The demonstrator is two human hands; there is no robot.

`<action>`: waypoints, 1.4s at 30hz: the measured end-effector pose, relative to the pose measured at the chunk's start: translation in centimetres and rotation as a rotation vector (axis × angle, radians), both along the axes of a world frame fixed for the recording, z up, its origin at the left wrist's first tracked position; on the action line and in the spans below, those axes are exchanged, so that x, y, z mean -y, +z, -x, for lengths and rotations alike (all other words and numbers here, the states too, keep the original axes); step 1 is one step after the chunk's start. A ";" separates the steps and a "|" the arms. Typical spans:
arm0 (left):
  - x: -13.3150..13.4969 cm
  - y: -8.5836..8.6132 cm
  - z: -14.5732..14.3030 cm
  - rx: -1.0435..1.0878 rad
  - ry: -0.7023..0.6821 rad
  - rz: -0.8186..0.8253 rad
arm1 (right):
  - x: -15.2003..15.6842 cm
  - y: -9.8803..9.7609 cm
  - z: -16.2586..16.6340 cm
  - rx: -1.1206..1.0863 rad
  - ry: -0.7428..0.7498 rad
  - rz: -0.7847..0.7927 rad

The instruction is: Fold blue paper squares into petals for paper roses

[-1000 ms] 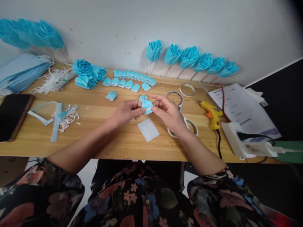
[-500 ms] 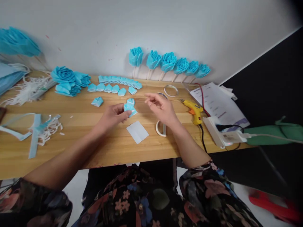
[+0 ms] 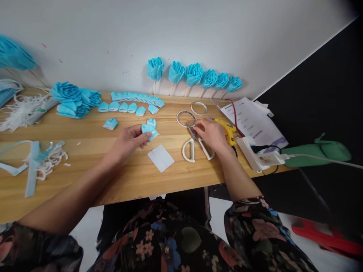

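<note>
My left hand [image 3: 131,139] is closed on folded light-blue petals [image 3: 148,131], pinched between thumb and fingers above the table. A narrow white strip shows on them. My right hand [image 3: 212,134] is over the scissors [image 3: 192,145], its loosely bent fingers beside the blades, holding nothing that I can see. The scissors lie on the wood, white handles spread towards me. Behind my right hand is the yellow glue gun [image 3: 229,132], partly covered by it. A pale square sheet [image 3: 160,158] lies in front of my left hand.
A row of folded petals [image 3: 123,107] and an overlapping petal strip [image 3: 137,98] lie at the back. Finished blue flowers [image 3: 194,74] on sticks lean on the wall. Tape rolls [image 3: 199,108], papers [image 3: 249,117] and a power strip [image 3: 249,155] are right; cut scraps [image 3: 48,166] left.
My right hand has moved right, away from the petals, to beside the scissors and glue gun. My left hand still holds the petals. The view has shifted slightly to the right.
</note>
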State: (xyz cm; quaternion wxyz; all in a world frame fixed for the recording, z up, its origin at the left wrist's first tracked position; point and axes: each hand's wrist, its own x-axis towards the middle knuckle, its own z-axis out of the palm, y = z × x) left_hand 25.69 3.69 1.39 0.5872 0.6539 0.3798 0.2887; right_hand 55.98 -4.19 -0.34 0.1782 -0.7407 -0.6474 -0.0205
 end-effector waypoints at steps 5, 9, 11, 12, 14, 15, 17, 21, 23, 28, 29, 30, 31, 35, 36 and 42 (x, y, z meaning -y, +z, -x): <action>0.0 0.0 0.0 -0.015 0.004 0.003 | -0.1 0.0 0.8 0.092 -0.017 0.001; -0.1 -0.1 0.0 -0.013 0.000 0.005 | -0.1 -0.3 0.6 0.038 0.015 -0.031; -0.1 -0.1 0.0 -0.013 -0.007 0.010 | -0.1 -0.7 0.4 -0.058 -0.001 -0.044; -0.1 -0.1 0.0 -0.015 -0.011 0.015 | -0.2 -1.0 0.2 -0.110 -0.023 -0.045; -0.1 -0.2 0.0 -0.009 -0.010 0.025 | -0.4 -1.5 -0.1 -0.199 -0.082 -0.043; -0.1 -0.2 0.0 -0.006 -0.010 0.029 | -0.5 -1.7 -0.3 -0.237 -0.107 -0.046; -0.1 -0.3 0.0 0.003 -0.009 0.031 | -0.6 -2.2 -0.7 -0.311 -0.136 -0.065; 0.0 -0.3 0.0 0.009 -0.018 0.018 | -0.7 -2.8 -1.0 -0.465 -0.157 -0.107; 0.1 -0.1 0.0 0.006 -0.024 0.017 | -0.8 -3.0 -1.1 -0.478 -0.167 -0.125; 0.2 0.0 -0.1 0.005 -0.008 0.031 | -0.6 -2.8 -0.6 -0.393 -0.187 -0.246; 0.2 -0.1 -0.2 0.016 -0.005 0.040 | -0.4 -2.5 -0.2 -0.382 -0.174 -0.274; 0.2 -0.2 -0.2 0.028 -0.003 0.051 | -0.2 -2.0 0.5 -0.369 -0.148 -0.300; 0.2 -0.3 -0.2 0.038 -0.002 0.061 | 0.0 -1.4 1.4 -0.355 -0.110 -0.325; 0.2 -0.6 -0.3 0.046 0.002 0.072 | 1.1 1.4 6.4 -0.300 0.160 -0.386; 0.2 -0.6 -0.3 0.046 0.006 0.069 | 1.3 1.9 7.7 -0.280 0.221 -0.400; 0.5 -0.5 -0.4 0.072 0.047 0.054 | 0.8 2.0 12.3 -0.161 0.372 -0.453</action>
